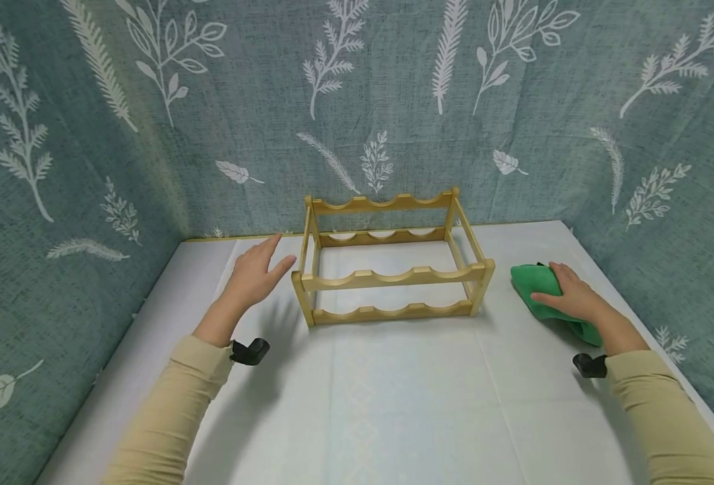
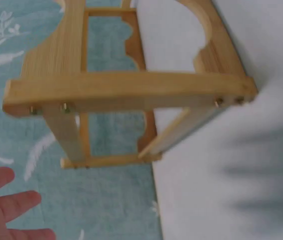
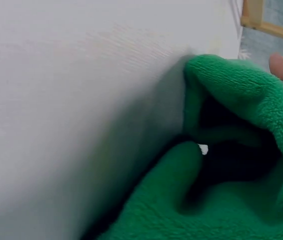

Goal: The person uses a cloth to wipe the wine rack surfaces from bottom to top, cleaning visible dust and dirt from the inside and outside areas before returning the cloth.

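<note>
So your right hand (image 1: 577, 298) has the bunched, fuzzy green cloth (image 1: 534, 279) between thumb and fingers near the right edge of the white-covered table (image 1: 405, 404). Looks like a loose grip, though I can't see your fingertips. The folds gape, probably because you're holding it from the top instead of squashing it flat. Your left hand (image 1: 250, 275) has hold of nothing, fingers fairly straight and spread, just beside the pale wooden rack with scalloped rails (image 1: 364, 279). That stands upright near the table's back edge, scallops up, presumably shaped to cradle round things.
</note>
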{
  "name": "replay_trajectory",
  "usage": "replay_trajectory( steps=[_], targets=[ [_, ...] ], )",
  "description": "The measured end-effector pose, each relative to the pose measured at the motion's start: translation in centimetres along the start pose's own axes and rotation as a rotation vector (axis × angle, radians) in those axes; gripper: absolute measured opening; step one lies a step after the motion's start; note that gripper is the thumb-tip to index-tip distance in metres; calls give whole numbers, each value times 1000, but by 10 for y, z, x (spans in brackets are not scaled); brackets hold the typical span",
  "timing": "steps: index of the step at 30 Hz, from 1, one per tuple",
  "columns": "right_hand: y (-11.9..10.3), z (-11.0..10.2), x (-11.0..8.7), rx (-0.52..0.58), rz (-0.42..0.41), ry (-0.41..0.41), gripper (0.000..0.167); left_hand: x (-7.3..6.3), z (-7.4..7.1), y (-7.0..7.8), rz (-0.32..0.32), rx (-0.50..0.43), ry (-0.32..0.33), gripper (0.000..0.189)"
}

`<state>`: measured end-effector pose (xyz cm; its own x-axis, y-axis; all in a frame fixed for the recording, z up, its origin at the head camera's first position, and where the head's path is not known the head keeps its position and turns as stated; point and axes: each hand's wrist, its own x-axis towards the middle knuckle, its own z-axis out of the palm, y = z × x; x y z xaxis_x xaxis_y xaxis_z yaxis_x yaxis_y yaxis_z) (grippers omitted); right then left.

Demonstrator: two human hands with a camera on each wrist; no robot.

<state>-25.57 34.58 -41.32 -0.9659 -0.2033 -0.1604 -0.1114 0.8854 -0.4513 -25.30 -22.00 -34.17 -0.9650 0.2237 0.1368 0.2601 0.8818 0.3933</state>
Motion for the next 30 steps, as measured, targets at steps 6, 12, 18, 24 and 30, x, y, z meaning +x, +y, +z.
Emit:
replay_trajectory(
  steps=[6,12,18,24,30],
  targets=[
    [6,6,1,20,59,44,94,10,8,15,39,-1,-29,70],
    [6,11,2,-4,71,48,91,13,15,22,42,-10,-68,66],
    [2,15,3,-6,7,76,82,15,22,20,37,-7,-96,66],
    [1,11,1,45,-8,52,81,15,23,20,35,-5,-123,63],
    [-5,-5,-5,90,14,55,85,16,21,22,28,-13,-174,65]
  ],
)
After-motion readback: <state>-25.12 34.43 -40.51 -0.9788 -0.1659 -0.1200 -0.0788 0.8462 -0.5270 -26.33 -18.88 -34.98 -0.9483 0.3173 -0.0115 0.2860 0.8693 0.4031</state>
